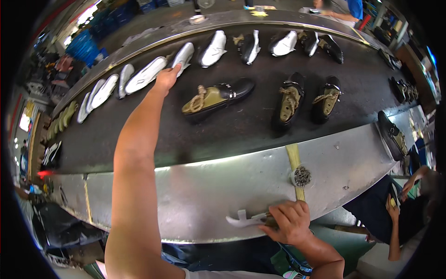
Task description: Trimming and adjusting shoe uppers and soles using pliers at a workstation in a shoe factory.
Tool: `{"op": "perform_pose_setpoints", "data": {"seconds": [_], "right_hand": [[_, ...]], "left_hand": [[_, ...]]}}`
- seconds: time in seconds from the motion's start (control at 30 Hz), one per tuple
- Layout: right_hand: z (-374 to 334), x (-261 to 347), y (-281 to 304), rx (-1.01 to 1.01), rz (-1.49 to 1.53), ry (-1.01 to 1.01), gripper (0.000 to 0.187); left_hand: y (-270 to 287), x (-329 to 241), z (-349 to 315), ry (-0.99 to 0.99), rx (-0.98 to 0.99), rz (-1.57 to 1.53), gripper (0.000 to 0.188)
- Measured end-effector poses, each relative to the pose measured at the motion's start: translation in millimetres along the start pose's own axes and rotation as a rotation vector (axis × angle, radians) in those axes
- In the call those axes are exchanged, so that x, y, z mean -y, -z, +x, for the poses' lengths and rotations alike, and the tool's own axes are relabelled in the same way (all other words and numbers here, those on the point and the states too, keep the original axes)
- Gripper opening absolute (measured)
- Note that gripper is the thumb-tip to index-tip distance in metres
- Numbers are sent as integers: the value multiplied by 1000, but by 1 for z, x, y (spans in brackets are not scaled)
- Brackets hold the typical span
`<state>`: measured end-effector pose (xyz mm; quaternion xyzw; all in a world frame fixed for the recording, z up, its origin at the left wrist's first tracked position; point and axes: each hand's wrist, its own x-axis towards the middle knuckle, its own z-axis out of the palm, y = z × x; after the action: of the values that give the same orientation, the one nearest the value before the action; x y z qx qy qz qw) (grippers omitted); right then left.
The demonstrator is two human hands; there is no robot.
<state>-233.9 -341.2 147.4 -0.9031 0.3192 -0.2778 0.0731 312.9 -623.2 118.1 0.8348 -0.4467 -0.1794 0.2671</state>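
Note:
My left arm stretches out over the dark conveyor belt (223, 135). My left hand (168, 78) is closed on the near end of a shoe lying with its white sole up (184, 56); part of the grip is hidden behind the hand. My right hand (290, 221) is wrapped round the handles of metal lasting pliers (244, 218), held over the steel ledge with the curved jaw pointing left. In front of my left hand's row lie black shoes on olive lasts: one lying sideways (218, 95) and two more upright (289, 102), (327, 100), with cord looped over them.
A round cup of small nails (302, 176) sits on the steel ledge (223, 190). More white-soled shoes (146, 75) line the belt's far side. One black shoe (392, 137) rests on the ledge at right. Another person's hands (394, 204) work at lower right; another person (341, 11) is across the belt.

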Motion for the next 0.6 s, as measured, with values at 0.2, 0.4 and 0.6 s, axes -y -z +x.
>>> {"op": "perform_pose_setpoints", "data": {"seconds": [0.2, 0.4, 0.6], "right_hand": [[3, -6, 2, 29, -37, -28, 48], [5, 7, 1, -6, -12, 1, 50], [-4, 15, 1, -131, 3, 46, 52]], "left_hand": [[-71, -128, -14, 118, -34, 270, 91], [-18, -77, -29, -58, -51, 291, 78], [84, -8, -190, -137, 2, 247, 67]]}}
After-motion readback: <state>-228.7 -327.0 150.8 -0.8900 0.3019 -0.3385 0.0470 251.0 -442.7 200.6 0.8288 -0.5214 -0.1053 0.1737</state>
